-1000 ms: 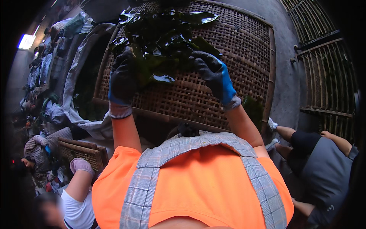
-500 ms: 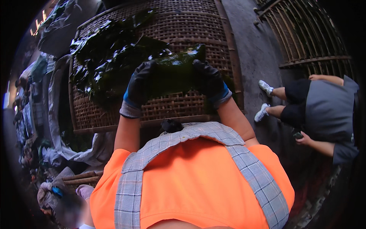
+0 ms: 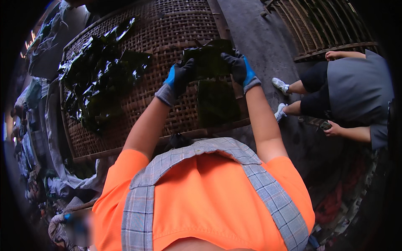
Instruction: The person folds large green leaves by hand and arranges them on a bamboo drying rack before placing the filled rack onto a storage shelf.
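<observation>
Between my gloved hands stretches a thin, glossy dark green sheet (image 3: 209, 58), held above the right part of a woven bamboo tray (image 3: 176, 29). My left hand (image 3: 182, 76), in a black and blue glove, is closed on the sheet's left edge. On its right edge my right hand (image 3: 239, 69), gloved alike, is closed too. Nearer to me, a similar dark sheet (image 3: 217, 102) lies flat along the tray's right side. A crumpled heap of glossy dark green sheets (image 3: 100, 79) covers much of the tray's left half. What the sheets are made of cannot be told.
At right stands a person in a grey top (image 3: 356, 90) with a small object in one hand. Behind them is a slatted bamboo rack (image 3: 322, 27). Grey cloth or sacking (image 3: 56, 138) lines the left side. Another person (image 3: 75, 224) is partly visible at lower left.
Both hands have moved right with a sheet, away from the heap. The sheet lying near the tray's front right now shows clearly. My view has shifted slightly.
</observation>
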Demonstrator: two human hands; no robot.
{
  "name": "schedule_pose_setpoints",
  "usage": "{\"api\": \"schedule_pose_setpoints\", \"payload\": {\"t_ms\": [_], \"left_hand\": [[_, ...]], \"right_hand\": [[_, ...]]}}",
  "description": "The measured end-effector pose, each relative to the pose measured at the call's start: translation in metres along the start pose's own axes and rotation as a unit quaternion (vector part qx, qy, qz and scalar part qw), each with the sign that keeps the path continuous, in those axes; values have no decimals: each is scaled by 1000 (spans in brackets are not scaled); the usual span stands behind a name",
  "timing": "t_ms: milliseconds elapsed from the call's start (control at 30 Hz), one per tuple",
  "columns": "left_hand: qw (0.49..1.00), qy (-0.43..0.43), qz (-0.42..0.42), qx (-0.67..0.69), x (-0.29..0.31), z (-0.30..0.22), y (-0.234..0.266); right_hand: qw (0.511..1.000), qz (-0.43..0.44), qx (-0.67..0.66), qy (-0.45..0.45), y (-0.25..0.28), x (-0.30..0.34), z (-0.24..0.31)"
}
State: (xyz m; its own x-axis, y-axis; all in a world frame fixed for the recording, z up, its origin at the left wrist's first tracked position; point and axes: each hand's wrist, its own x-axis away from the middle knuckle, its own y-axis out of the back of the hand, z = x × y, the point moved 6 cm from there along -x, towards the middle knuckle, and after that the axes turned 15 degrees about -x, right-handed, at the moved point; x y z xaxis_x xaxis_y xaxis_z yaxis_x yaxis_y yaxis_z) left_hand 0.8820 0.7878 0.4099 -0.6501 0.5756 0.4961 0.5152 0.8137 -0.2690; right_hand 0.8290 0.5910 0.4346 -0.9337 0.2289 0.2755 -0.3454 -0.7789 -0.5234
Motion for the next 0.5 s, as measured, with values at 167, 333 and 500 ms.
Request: {"api": "schedule_pose_setpoints", "payload": {"t_ms": [167, 333, 500], "left_hand": [[985, -98, -37, -138, -39, 31, 43], [929, -220, -247, -165, 44, 11, 59], [880, -207, -413, -113, 134, 46, 147]], "right_hand": [[985, -80, 147, 30, 40, -13, -38], [852, -153, 413, 282, 15, 19, 7], [966, 137, 194, 105, -148, 4, -57]]}}
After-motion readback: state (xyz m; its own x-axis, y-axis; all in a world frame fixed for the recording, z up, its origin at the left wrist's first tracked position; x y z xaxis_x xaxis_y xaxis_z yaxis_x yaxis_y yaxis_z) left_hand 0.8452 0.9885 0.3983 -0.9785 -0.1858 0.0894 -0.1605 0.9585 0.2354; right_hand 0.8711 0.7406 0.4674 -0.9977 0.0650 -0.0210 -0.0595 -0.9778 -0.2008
